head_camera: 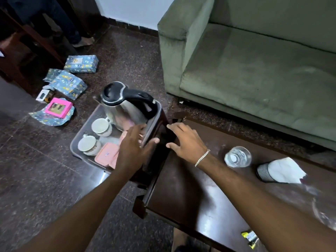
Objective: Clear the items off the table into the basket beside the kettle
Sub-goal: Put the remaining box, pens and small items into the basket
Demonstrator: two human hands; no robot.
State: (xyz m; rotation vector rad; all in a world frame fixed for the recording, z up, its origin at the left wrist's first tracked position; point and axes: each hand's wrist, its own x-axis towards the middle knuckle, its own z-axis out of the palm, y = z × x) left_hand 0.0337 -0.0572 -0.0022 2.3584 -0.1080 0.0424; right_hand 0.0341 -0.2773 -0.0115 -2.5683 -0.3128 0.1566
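The grey translucent basket (81, 132) stands left of the dark wooden table (190, 193) and holds a steel kettle (125, 106), two white cups (101, 126) and pink lidded boxes (106, 154). My left hand (133, 148) hovers over the basket's right side, fingers spread above the pink boxes, thumb by the rim, nothing in it. My right hand (183, 142) is spread over the table's left end, empty. On the table lie a clear plastic bottle (237, 156), a striped pouch (263, 171) under white tissue (283, 170), and a yellow-black packet (250, 237).
A green sofa (254, 60) stands behind the table. Blue wrapped parcels (72, 77) and a pink box (58, 107) lie on the floor to the left. A person's legs (72, 30) stand at the far left. A clear glass object (325, 213) sits at the table's right edge.
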